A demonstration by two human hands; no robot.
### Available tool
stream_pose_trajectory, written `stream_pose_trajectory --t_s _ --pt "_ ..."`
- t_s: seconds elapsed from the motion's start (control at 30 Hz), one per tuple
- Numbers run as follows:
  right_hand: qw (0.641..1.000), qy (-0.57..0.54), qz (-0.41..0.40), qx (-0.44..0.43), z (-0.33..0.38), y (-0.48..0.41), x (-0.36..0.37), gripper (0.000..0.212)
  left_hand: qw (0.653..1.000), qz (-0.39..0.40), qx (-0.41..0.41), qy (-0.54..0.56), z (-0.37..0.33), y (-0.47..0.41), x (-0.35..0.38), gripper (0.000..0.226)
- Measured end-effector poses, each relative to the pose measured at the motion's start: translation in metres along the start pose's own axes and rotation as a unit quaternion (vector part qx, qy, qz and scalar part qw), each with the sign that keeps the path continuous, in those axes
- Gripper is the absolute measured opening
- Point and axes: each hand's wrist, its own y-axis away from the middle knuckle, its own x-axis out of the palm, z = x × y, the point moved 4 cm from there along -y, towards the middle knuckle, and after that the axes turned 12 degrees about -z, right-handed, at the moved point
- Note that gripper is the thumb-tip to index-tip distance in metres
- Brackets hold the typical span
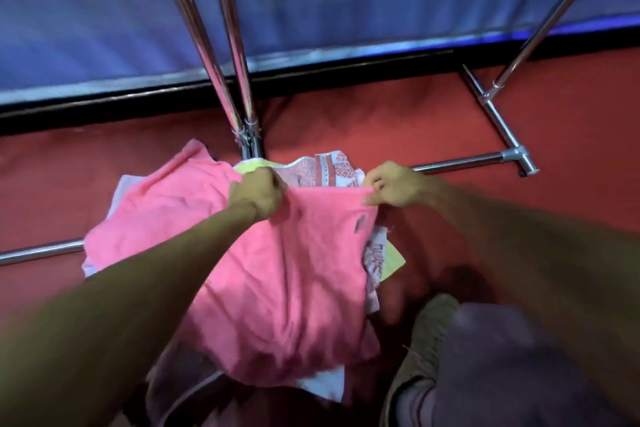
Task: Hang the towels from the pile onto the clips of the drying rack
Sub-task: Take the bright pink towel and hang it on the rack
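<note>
Head view, left hand (258,192) and right hand (393,185) each gripping the pink towel's (277,288) far edge, that edge running left-right, cloth hanging toward the person over the pile (329,168).

The pink towel (284,288) is pulled taut along its top edge between the left hand (258,192) and the right hand (393,185), each gripping a bunch of cloth. The rest droops, rumpled, over the pile (372,263). Under it show a red-and-white patterned towel (325,170), a pale yellow towel (393,262) and a white towel (322,388). The pile lies at the foot of the chrome drying rack (239,80), across its low bar.
</note>
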Motion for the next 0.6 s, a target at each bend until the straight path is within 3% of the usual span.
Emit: stream_pose_trajectory --t_s 0.1,0.13,0.2,0.3,0.37,0.53,0.6 --pt "0.996 -0.064 -0.055 -0.040 0.066 0.008 -0.029 0.022 0.998 0.017 -0.054 0.037 0.019 0.008 -0.054 0.022" --pt "0.991 -0.098 -0.073 -0.056 0.090 0.014 -0.039 0.013 0.996 0.031 -0.052 0.062 0.022 0.013 -0.070 0.023" --pt "0.980 -0.160 -0.078 -0.092 0.138 0.028 -0.058 0.019 0.985 0.052 -0.035 0.162 0.017 0.028 -0.101 0.017" --pt "0.968 -0.190 -0.069 -0.147 0.202 0.052 -0.080 0.033 0.938 0.087 -0.020 0.334 -0.001 0.052 -0.146 0.052" --pt "0.959 -0.203 -0.093 -0.173 0.236 0.066 -0.095 0.037 0.908 0.111 0.006 0.403 -0.014 0.067 -0.178 0.063" --pt "0.912 -0.307 -0.123 -0.241 0.285 0.090 -0.113 0.045 0.850 0.148 0.024 0.506 -0.036 0.088 -0.234 0.034" --pt "0.898 -0.316 -0.144 -0.270 0.296 0.089 -0.118 0.044 0.868 0.138 0.036 0.476 -0.040 0.086 -0.246 0.026"
